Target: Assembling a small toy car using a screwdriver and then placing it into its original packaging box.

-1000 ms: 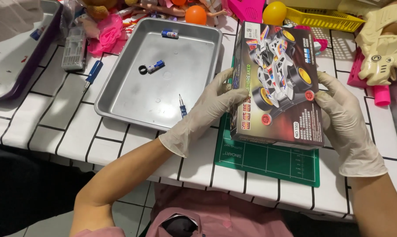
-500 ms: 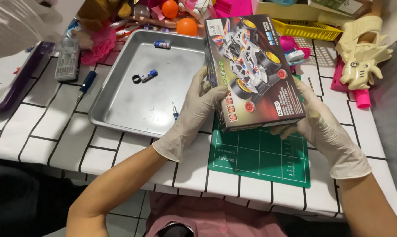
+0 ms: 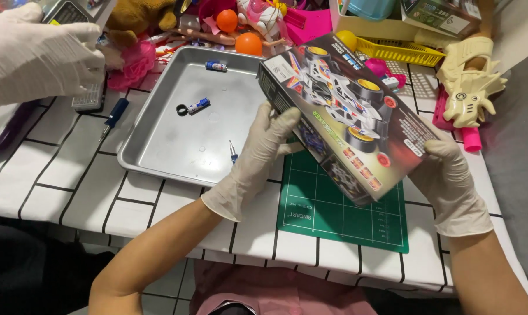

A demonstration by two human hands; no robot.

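Both of my gloved hands hold a dark cardboard box (image 3: 345,116) printed with a white toy race car, lifted and tilted above a green cutting mat (image 3: 339,216). My left hand (image 3: 258,157) grips the box's near left edge. At the lower right corner of the box, my right hand (image 3: 450,181) supports it. The box's short side faces me at the left.
A metal tray (image 3: 159,146) holds two small batteries, a black ring and a small screwdriver. Another person's gloved hand (image 3: 36,58) reaches in at the top left. A blue-handled screwdriver (image 3: 113,115) lies left of the tray. Toys, orange balls and a cream toy gun (image 3: 471,81) crowd the far side.
I have turned the box clockwise and tilted it, so its long side runs diagonally. My right hand has slid to its lower right corner. The other person's gloved hand has come further in.
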